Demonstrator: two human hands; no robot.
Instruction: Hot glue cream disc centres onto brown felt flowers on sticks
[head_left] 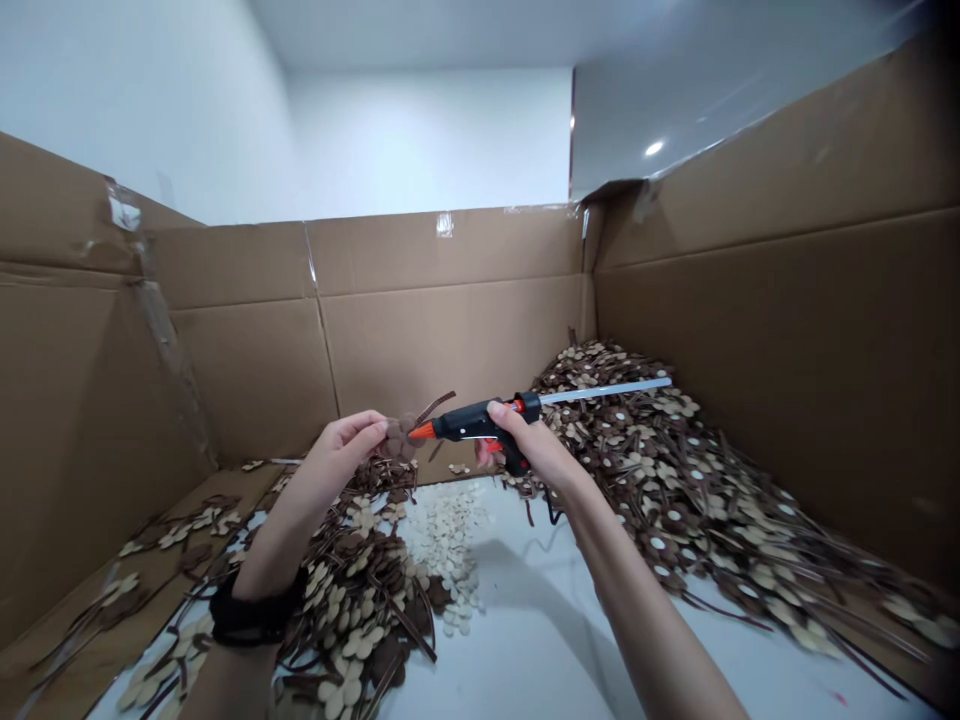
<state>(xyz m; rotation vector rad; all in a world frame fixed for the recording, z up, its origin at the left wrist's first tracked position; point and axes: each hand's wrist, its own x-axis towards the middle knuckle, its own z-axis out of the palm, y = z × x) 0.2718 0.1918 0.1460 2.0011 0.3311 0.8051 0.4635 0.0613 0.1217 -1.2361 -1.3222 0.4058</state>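
Note:
My left hand (358,442) pinches a brown flower-shaped piece (400,438) with brown strips trailing from it. In my right hand (521,437) is a black and orange glue gun (472,422), its orange tip at the flower's middle. A long, clear glue stick (607,391) sticks out of the gun's back end. Below my hands, small white round discs (450,530) lie spread on the white table (517,640). Beige and brown flower pieces (352,600) with strips are heaped beneath my left forearm.
A large pile of flowers (645,460), many with white centres, rises at the right. Cardboard walls (450,340) stand at the back and on both sides. More loose flowers (176,535) lie on cardboard at the left.

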